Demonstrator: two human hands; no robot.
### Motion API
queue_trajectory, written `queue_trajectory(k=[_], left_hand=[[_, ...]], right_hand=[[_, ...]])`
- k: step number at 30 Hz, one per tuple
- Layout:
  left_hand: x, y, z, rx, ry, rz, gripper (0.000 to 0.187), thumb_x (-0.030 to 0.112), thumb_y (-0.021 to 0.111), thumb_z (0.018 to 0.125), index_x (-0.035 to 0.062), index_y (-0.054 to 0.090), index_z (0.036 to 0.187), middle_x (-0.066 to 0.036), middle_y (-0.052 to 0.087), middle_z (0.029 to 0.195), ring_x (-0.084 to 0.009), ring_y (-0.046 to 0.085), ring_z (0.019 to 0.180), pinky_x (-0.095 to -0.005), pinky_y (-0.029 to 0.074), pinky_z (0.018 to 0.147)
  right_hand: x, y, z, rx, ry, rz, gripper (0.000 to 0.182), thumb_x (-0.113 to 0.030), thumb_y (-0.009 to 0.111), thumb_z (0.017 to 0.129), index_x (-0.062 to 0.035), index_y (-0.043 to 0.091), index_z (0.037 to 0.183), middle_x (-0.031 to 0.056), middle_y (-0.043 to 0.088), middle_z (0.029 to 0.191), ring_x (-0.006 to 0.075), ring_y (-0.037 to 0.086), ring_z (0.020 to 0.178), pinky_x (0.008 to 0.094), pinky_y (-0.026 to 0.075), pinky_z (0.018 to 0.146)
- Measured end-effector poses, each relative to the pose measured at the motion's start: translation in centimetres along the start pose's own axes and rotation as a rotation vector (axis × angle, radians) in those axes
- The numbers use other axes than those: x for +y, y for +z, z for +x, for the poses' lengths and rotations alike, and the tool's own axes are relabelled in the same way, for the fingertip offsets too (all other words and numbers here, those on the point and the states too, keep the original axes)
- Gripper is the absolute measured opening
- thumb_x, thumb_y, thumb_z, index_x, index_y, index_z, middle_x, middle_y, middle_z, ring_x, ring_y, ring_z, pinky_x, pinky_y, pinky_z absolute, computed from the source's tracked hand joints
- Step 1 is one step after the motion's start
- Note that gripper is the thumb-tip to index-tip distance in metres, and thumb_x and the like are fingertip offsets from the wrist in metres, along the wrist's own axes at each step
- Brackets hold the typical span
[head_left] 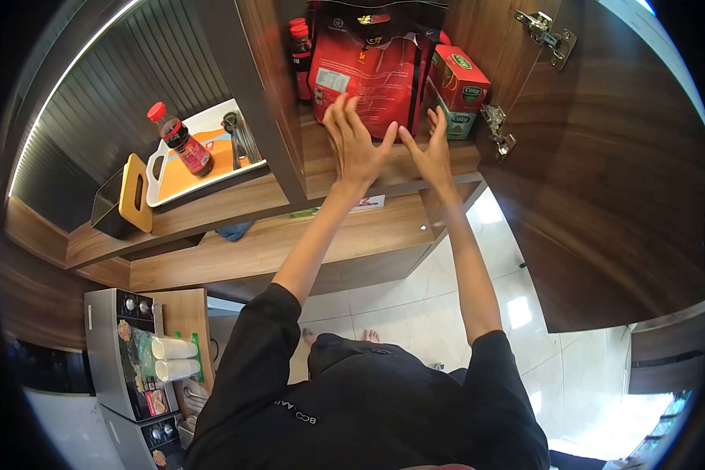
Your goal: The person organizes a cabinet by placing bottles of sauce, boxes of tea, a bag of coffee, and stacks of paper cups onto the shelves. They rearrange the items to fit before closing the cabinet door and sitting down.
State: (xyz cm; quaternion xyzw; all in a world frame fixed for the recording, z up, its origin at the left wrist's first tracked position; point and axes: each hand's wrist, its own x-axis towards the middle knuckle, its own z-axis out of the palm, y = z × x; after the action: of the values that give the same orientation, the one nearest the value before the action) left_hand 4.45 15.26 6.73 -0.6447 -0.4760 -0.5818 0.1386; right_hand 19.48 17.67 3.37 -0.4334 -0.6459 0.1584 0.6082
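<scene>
A large red and black pouch (368, 78) stands upright inside the cabinet. My left hand (358, 149) is at its lower left front, fingers spread and open. Toward its lower right corner reaches my right hand (431, 157), also open, with the two thumbs close together before the pouch's bottom edge. A red Cozy box (464, 78) sits on a green Cozy box (460, 124) just right of the pouch, near my right fingertips. Left of the pouch, partly hidden, are dark bottles with red caps (300, 55).
The cabinet door (619, 172) hangs open at right, its metal hinges (497, 129) showing. On the left shelf are a white tray (251, 163) with a red-capped bottle (182, 141) and cutlery (243, 141), plus a black bin (108, 205). Stacked white cups (176, 359) lie lower left.
</scene>
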Motion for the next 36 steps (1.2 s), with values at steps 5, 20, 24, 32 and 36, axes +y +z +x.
queue_trajectory(k=[5,20,24,32,36], left_hand=[[-3.5,1.5,0.4,-0.124,-0.357,-0.040,0.112,0.060,0.068,0.082,-0.0072,0.011,0.150,-0.035,0.009,0.156,-0.0530,0.013,0.143,-0.0588,0.019,0.116],[0.1,-2.4,-5.5,-0.445,-0.161,-0.021,0.129,0.051,0.080,0.071,-0.0093,0.000,0.152,-0.037,-0.002,0.156,-0.0562,0.004,0.144,-0.0585,0.015,0.117],[2.3,-5.1,-5.2,-0.267,-0.289,-0.168,0.091,0.040,0.072,0.085,-0.0061,0.023,0.147,-0.031,0.023,0.150,-0.0463,0.026,0.138,-0.0507,0.023,0.115],[-2.4,-1.6,2.7,0.041,-0.501,-0.499,0.056,0.032,0.054,0.101,-0.0039,0.036,0.141,-0.027,0.054,0.126,-0.0381,0.050,0.122,-0.0426,0.035,0.107],[-0.8,-2.9,2.0,0.063,-0.421,-0.308,0.050,0.036,0.057,0.100,-0.0017,0.046,0.131,-0.022,0.055,0.122,-0.0310,0.053,0.114,-0.0401,0.039,0.100]], right_hand=[[1.8,1.7,2.0,0.003,0.076,-0.074,0.089,-0.048,0.061,0.095,0.0077,0.018,0.151,0.0337,0.032,0.150,0.0387,0.035,0.141,0.0414,0.028,0.116],[-0.1,-0.8,-1.2,0.001,0.194,-0.099,0.100,-0.059,0.067,0.086,0.0098,0.028,0.146,0.0317,0.038,0.143,0.0423,0.038,0.135,0.0460,0.029,0.113],[-1.0,-2.7,-2.8,-0.055,0.189,0.064,0.101,-0.050,0.075,0.084,0.0069,0.022,0.149,0.0290,0.033,0.146,0.0387,0.037,0.137,0.0449,0.030,0.113],[-8.1,-4.3,2.1,0.017,0.124,0.213,0.095,-0.035,0.079,0.085,0.0011,0.020,0.151,0.0211,0.048,0.136,0.0247,0.051,0.125,0.0340,0.040,0.105],[-6.7,-4.0,1.5,0.078,0.021,0.330,0.054,-0.029,0.069,0.095,-0.0007,0.047,0.135,0.0063,0.063,0.110,0.0123,0.057,0.098,0.0272,0.045,0.089]])
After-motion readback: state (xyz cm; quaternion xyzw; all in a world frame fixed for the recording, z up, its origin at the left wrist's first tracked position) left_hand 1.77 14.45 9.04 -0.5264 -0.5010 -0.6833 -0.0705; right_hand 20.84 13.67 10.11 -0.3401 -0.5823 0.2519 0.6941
